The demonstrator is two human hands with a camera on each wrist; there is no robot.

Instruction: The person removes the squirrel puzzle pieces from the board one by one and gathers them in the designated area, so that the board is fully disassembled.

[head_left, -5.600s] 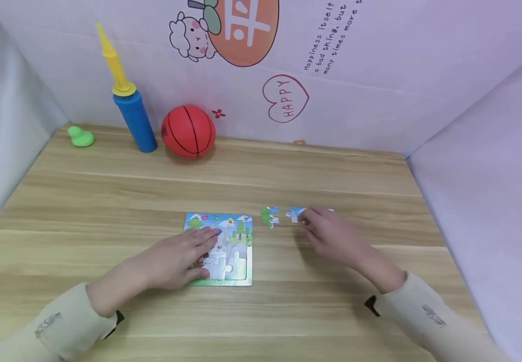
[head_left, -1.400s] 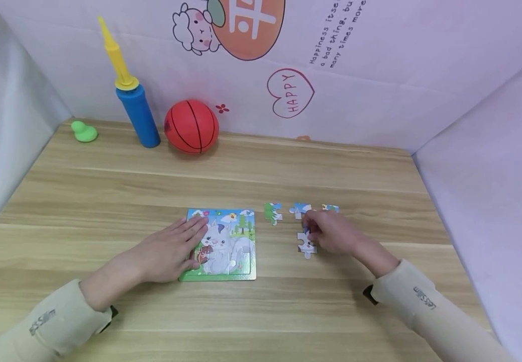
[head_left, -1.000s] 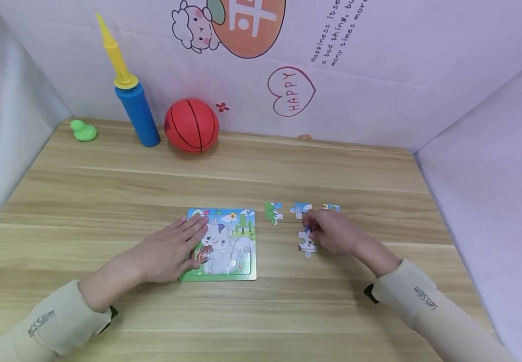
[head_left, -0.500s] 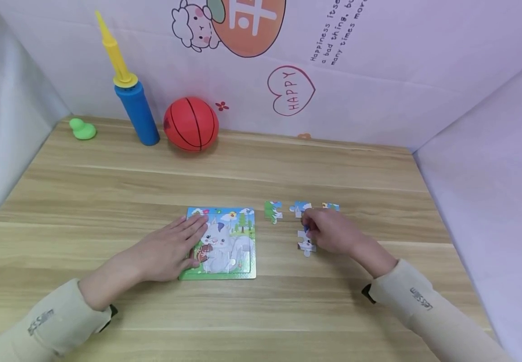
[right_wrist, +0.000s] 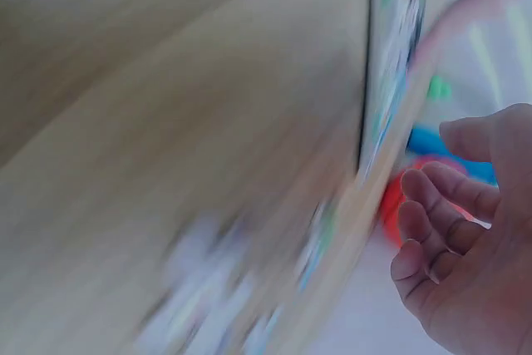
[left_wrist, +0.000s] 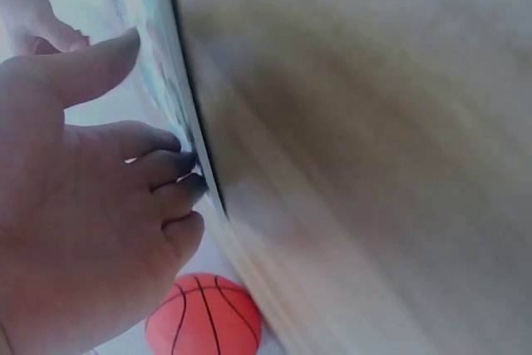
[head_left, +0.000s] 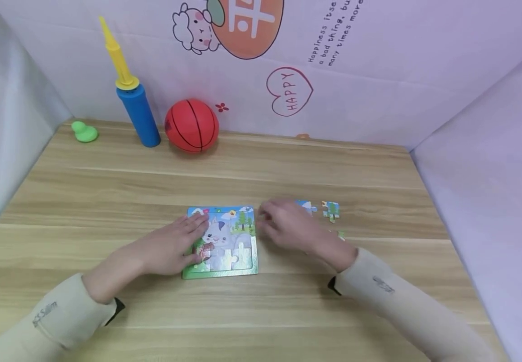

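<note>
A square jigsaw puzzle board with a green and blue border lies on the table, showing a grey-white cartoon squirrel among trees. My left hand rests on its left part with fingers extended. The left wrist view has the fingertips right at the board's edge. Just off the board's right side is my right hand, fingers loosely curled and apart from the thumb, nothing between them in the right wrist view. Beyond it lie a blue-sky puzzle piece, partly covered, and a tree piece. Other pieces are largely hidden under the right hand.
Along the back of the wooden table are a green toy duck, a blue and yellow hand pump and a red ball with basketball lines. A printed white cloth hangs behind, with cloth at both sides.
My right hand has left the squirrel-face piece it was touching and moved left toward the board, covering the green piece. The left hand stays on the board, which has turned slightly.
</note>
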